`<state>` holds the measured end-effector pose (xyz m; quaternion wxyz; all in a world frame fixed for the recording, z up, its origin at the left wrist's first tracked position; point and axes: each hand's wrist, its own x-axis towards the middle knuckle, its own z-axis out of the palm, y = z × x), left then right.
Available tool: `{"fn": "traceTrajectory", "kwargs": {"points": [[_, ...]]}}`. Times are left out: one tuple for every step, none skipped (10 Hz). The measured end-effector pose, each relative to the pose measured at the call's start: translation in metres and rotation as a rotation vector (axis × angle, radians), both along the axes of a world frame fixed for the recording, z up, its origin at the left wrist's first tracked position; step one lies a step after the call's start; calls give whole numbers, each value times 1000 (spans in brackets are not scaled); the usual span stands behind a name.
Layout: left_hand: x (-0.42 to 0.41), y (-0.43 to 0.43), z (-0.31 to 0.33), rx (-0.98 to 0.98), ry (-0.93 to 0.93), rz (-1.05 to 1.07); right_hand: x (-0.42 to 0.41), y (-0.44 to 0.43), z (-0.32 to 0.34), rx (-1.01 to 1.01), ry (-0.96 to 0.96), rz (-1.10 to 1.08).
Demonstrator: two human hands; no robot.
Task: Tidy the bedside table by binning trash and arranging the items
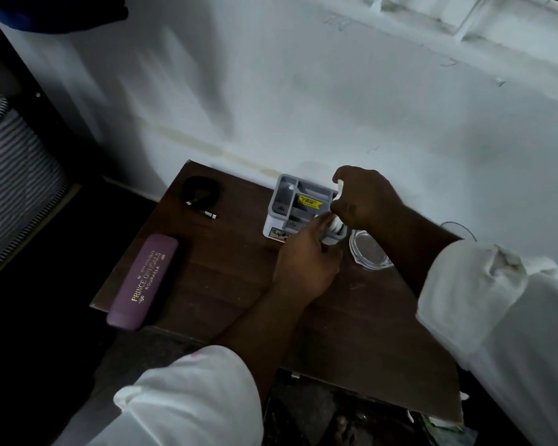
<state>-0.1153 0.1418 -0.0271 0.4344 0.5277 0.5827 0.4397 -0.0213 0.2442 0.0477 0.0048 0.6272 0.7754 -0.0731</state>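
Observation:
A grey desk organiser (292,201) with several compartments and a yellow price sticker stands at the back of the brown bedside table (226,272). My right hand (364,197) is over its right side, fingers closed around something white that is mostly hidden. My left hand (306,259) reaches in from the front, and its fingertips pinch the same white item (335,224) at the organiser's front right compartment. A purple spectacle case (144,280) lies at the table's left front. A coiled black cable (200,193) rests at the back left.
A clear glass ashtray (369,251) sits just right of the organiser, under my right forearm. The white wall runs behind the table. A striped mattress (10,175) and dark bed frame are to the left. Clutter lies on the floor below the table's front edge.

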Motion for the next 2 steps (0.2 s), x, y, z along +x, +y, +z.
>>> {"fn": "traceTrajectory", "kwargs": {"points": [[2,2,0,12,-8,4,1,-1,3,-28,36,-21],[3,3,4,4,25,15,4,0,16,-49,103,-58]]}}
